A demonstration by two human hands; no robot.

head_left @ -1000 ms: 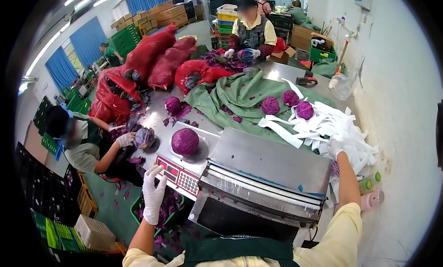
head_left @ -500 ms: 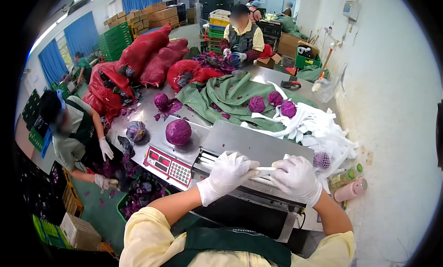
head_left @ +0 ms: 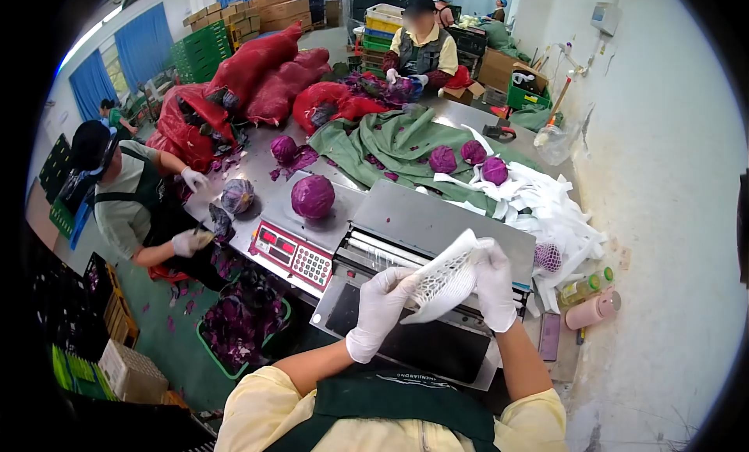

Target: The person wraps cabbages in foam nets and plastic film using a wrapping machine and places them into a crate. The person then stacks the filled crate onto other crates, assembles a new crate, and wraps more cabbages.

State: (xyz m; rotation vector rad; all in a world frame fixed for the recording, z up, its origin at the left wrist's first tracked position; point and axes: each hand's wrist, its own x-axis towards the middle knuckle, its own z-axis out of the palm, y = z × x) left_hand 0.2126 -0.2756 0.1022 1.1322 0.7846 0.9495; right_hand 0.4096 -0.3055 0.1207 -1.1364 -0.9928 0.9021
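Between my hands, above the metal wrapping machine (head_left: 437,218), a white foam net (head_left: 446,279) is spread partly open. My left hand (head_left: 382,307) pinches its left edge. On the other side my right hand (head_left: 495,284), also gloved, grips the net's upper right part. A peeled purple cabbage (head_left: 313,197) rests on the plate of the scale (head_left: 290,253), left of the machine. More white nets (head_left: 546,210) lie in a heap at the right, with a netted cabbage (head_left: 548,256) at their near edge.
Three small cabbages (head_left: 442,159) sit by a green cloth (head_left: 374,144). Bottles (head_left: 593,310) and a phone (head_left: 549,336) lie at the right. A co-worker (head_left: 129,194) stands left, another (head_left: 421,50) across the table. Red sacks (head_left: 250,69) are piled behind; a leaf-filled crate (head_left: 242,319) is below.
My right hand has come from the net pile to above the machine. Both hands have brought a folded net up, and it is now spread wider. The left co-worker's hands have moved.
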